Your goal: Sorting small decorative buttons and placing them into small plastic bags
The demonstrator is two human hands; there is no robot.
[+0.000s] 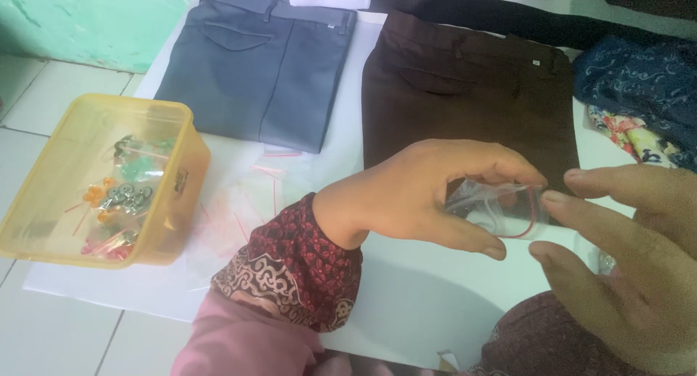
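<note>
Now | small clear bag [501, 210] pinched in left hand [428, 194] grip (fingertips) | right hand [632, 252] beside

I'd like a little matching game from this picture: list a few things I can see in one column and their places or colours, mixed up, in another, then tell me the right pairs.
Things:
1. yellow plastic box
2. grey-blue trousers
3. brown trousers
4. small clear bag

Places or states:
A. folded, top middle of the white sheet
B. pinched between the fingers of the left hand, the right hand close beside it
C. at the far left, with small packets inside
D. folded, behind the hands

Pairs: 1-C, 2-A, 3-D, 4-B
</note>
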